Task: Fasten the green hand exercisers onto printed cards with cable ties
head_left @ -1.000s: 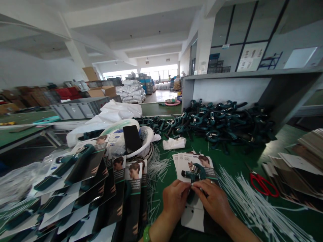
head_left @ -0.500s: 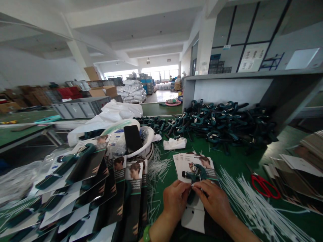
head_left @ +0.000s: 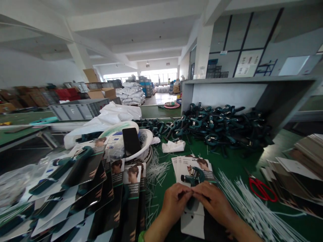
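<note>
A dark green hand grip tool [head_left: 197, 174] lies on a printed card [head_left: 193, 223] in front of me. My left hand [head_left: 176, 200] is closed in a pinch at the tool's near side. Its fingertips meet those of my right hand [head_left: 213, 200], also pinched. What lies between the fingertips is too small and hidden to make out. Under the tool's top, more printed cards [head_left: 178, 168] are fanned out. White cable ties [head_left: 254, 208] lie right of my right hand.
Cards with tools attached [head_left: 83, 171] are piled at the left. Behind stand a white bowl [head_left: 148, 143] with a black phone [head_left: 131, 141] and a heap of loose tools [head_left: 222, 126]. Red scissors [head_left: 262, 189] and stacked cards [head_left: 295, 178] lie at the right.
The view has shifted slightly. Both hands remain over the tool, with their fingertips now closer together.
</note>
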A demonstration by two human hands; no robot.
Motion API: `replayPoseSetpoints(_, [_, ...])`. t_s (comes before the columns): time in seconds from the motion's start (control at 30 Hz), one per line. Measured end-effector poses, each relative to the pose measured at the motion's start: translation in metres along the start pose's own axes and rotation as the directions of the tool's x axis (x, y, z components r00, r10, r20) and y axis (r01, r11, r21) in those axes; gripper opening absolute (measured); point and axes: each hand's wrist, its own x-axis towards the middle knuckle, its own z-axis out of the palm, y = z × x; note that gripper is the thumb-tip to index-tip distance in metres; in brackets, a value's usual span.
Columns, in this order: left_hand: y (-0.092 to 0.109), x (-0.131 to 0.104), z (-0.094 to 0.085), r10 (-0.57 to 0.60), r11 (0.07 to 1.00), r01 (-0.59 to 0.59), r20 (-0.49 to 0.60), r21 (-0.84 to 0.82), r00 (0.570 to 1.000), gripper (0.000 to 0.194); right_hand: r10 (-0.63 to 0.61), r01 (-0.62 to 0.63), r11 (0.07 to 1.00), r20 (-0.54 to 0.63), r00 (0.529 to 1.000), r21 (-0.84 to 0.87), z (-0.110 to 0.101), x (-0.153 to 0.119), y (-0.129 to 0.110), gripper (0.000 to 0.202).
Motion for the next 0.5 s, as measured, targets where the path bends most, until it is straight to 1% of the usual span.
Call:
replayPoseSetpoints(0.03, [0.000, 0.000, 0.001, 0.009, 1.000, -0.009, 0.009, -0.011, 1.000, 0.012, -0.054, 0.054, 0.999, -0.012, 0.998, 0.011, -0.001, 0.000, 0.001, 0.016])
replayPoseSetpoints(0.1, [0.000, 0.000, 0.002, 0.034, 0.999, -0.033, 0.021, -0.031, 0.999, 0.010, -0.107, 0.107, 0.994, -0.023, 0.994, -0.002, -0.001, 0.001, 0.000, 0.017])
replayPoseSetpoints(0.2, [0.003, 0.001, 0.001, 0.050, 0.999, -0.050, 0.008, -0.007, 0.999, 0.007, -0.140, 0.138, 0.990, -0.056, 0.988, -0.039, 0.000, 0.004, -0.006, 0.021])
replayPoseSetpoints(0.27, [0.009, 0.002, -0.001, 0.041, 0.998, -0.041, -0.006, 0.050, 0.999, 0.006, -0.144, 0.137, 0.989, -0.131, 0.981, -0.059, 0.003, 0.006, -0.009, 0.020])
replayPoseSetpoints(0.33, [0.015, 0.003, -0.004, 0.032, 0.993, -0.029, -0.021, 0.116, 0.999, 0.009, -0.092, 0.077, 0.995, -0.241, 0.966, -0.068, 0.005, 0.008, -0.010, 0.018])
replayPoseSetpoints(0.4, [0.020, 0.002, -0.008, 0.032, 0.982, -0.026, -0.028, 0.190, 0.999, 0.012, -0.002, -0.011, 0.999, -0.346, 0.938, -0.034, 0.007, 0.011, -0.011, 0.016])
replayPoseSetpoints(0.43, [0.021, 0.000, -0.010, 0.034, 0.973, -0.027, -0.025, 0.230, 0.999, 0.014, 0.038, -0.043, 0.999, -0.378, 0.925, -0.003, 0.008, 0.012, -0.012, 0.016])
replayPoseSetpoints(0.5, [0.020, -0.005, -0.011, 0.032, 0.953, -0.027, -0.009, 0.302, 0.999, 0.020, 0.098, -0.076, 0.994, -0.383, 0.919, 0.073, 0.009, 0.015, -0.013, 0.016])
